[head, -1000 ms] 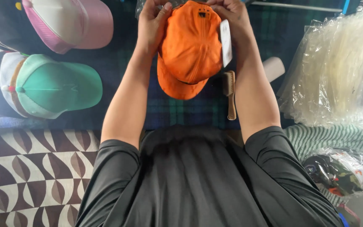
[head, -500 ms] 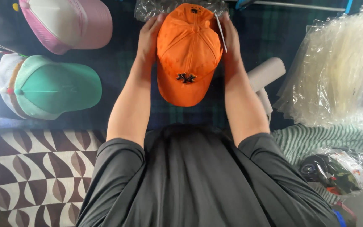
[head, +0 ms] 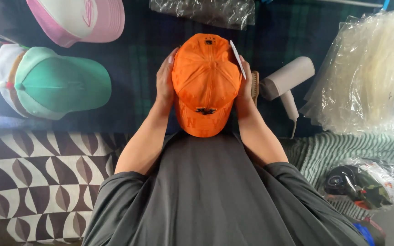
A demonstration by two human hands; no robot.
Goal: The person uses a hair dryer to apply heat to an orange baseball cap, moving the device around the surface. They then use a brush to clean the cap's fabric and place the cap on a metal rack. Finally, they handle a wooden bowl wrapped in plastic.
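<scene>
Hands: left hand and right hand, fingers pressed flat, clasp the orange cap.
Beside: hair dryer, green cap, plastic bags.

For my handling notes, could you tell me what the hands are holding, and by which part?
Both hands hold the orange baseball cap by the crown's sides: left hand on one side, right hand on the other.

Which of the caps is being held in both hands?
The orange cap, gripped between left hand and right hand; the mint-green cap and pink-and-white cap lie untouched.
</scene>
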